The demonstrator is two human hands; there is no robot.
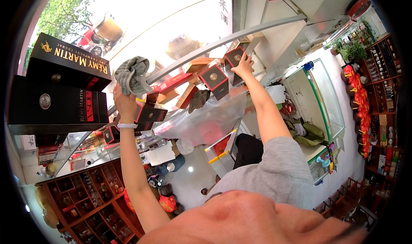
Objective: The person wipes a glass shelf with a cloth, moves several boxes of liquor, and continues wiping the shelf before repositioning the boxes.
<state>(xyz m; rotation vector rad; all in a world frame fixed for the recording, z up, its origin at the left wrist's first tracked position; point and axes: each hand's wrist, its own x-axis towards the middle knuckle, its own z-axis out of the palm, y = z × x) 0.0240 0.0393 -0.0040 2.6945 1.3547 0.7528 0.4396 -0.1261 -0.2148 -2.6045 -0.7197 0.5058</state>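
Observation:
My left hand (124, 104), with a pale bangle at the wrist, grips a bunched grey checked cloth (133, 76) in front of the bright window. Close to its left stand two large black Rémy Martin cognac boxes (61, 99). My right arm reaches out to the far side, where my right hand (244, 67) has its fingers around a black box with red edges (234, 58). A similar red-edged box (214, 78) stands just left of that hand. Between my hands, a dark lump-like object (199, 100) lies beside a red and tan box (187, 96).
A metal rail (225, 35) runs along the window behind the boxes. Clear plastic sheeting (206, 123) hangs below them. A stepladder (222, 155) with yellow edges stands beneath. Wooden shelves (90, 199) with glassware are lower left; a green-edged glass cabinet (322, 99) is right.

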